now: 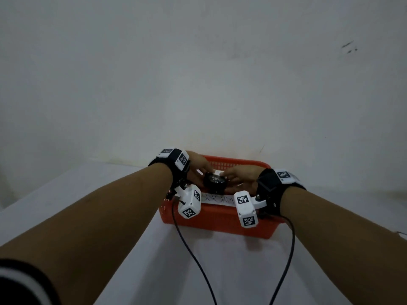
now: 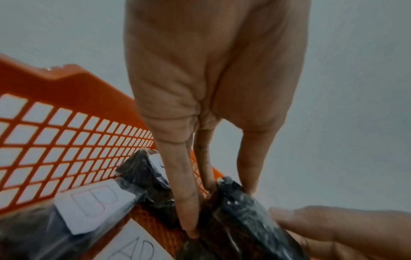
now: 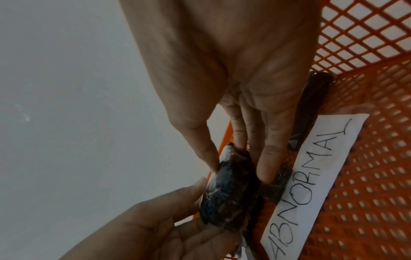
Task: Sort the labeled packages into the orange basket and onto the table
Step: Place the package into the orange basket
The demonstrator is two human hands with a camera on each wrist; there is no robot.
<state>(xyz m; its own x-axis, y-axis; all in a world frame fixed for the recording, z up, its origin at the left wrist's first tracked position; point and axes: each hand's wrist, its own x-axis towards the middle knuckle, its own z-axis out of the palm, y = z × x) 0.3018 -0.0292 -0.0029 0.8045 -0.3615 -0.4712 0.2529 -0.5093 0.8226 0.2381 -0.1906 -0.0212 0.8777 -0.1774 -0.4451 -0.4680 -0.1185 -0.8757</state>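
You hold a black wrapped package [image 1: 214, 182] just above the orange basket [image 1: 220, 219] with both hands, left hand [image 1: 199, 167] and right hand [image 1: 239, 176] fingers pinching its ends; I judge you are checking it; next read its label, then place it.

Bare forearms; black wrist straps [image 1: 269, 186]; white marker-tagged camera blocks [image 1: 190, 204]; black cables [image 1: 193, 256]; dark white-trimmed sleeve [image 1: 19, 280].

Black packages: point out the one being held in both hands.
The black package held over the orange basket, pinched by left hand and right hand. The labelled package lies untouched in the basket.
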